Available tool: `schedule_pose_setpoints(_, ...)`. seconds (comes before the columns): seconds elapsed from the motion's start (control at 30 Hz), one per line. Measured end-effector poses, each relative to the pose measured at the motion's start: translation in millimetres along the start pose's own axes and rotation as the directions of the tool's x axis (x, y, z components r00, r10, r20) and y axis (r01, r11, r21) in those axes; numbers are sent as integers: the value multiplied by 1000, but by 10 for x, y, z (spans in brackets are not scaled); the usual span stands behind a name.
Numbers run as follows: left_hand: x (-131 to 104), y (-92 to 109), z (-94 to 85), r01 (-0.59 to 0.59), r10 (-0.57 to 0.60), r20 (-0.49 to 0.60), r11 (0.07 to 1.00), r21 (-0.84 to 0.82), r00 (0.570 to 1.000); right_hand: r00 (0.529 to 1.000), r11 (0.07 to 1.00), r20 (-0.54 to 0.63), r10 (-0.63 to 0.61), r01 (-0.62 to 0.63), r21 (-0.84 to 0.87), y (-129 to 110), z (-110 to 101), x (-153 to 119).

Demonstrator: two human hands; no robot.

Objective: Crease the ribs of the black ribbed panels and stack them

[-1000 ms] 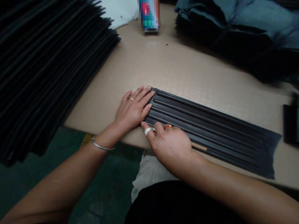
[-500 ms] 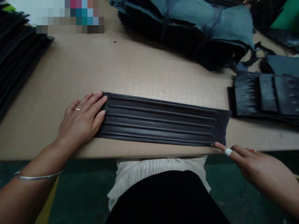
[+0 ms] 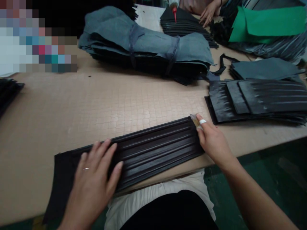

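Observation:
A black ribbed leather panel (image 3: 158, 142) lies slantwise along the table's front edge, its right end higher in view. Its plain left end (image 3: 62, 172) hangs a little past the edge. My left hand (image 3: 96, 174) rests flat on the panel's left part, fingers spread. At the far right end, my right hand (image 3: 213, 140) is closed around a small flat tan piece (image 3: 196, 121), pressed against the panel's short edge. Its exact kind is hard to make out. White tape wraps one right finger.
A tied bundle of grey-black leather (image 3: 153, 44) sits behind. To the right is a stack of ribbed black panels (image 3: 263, 99), with green sheets (image 3: 271, 24) beyond. Another person's hand (image 3: 211, 12) is at a far pile, near a red-tipped bottle (image 3: 174, 11).
The panel now slants up to the right, and its plain end lies at the left. My left hand has moved inward onto it; my right hand has gone up to its right end.

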State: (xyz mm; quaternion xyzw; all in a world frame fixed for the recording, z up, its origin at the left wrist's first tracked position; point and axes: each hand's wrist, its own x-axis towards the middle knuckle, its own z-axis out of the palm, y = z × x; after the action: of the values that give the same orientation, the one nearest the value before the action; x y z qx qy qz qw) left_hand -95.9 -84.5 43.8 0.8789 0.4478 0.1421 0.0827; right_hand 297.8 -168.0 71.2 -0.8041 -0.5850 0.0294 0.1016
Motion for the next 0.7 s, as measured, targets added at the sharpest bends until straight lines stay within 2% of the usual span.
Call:
schedule_pose_setpoints(0.1, 284, 537, 186, -153, 147, 91, 986, 63, 985, 996, 986, 57, 69, -60, -155, -196, 147, 19)
schedule_pose_setpoints(0.17, 361, 695, 291, -176, 166, 115, 981, 82, 979, 993, 976, 95, 67, -45, -211, -264, 199, -47)
schedule_pose_setpoints(0.27, 366, 731, 354, -142, 135, 122, 989, 52, 983, 992, 965, 119, 48, -15, -262, -308, 222, -75)
schedule_pose_setpoints(0.43, 357, 716, 332, -95, 99, 130, 995, -33, 987, 991, 949, 127, 36, 6, -315, -335, 234, 113)
schedule_pose_setpoints(0.63, 359, 719, 332, -70, 81, 143, 994, -83, 986, 999, 950, 36, 33, -21, -312, -378, 293, -188)
schedule_pose_setpoints(0.7, 354, 709, 324, -68, 78, 146, 995, -77, 986, 998, 939, 44, 37, -19, -343, -375, 296, -189)
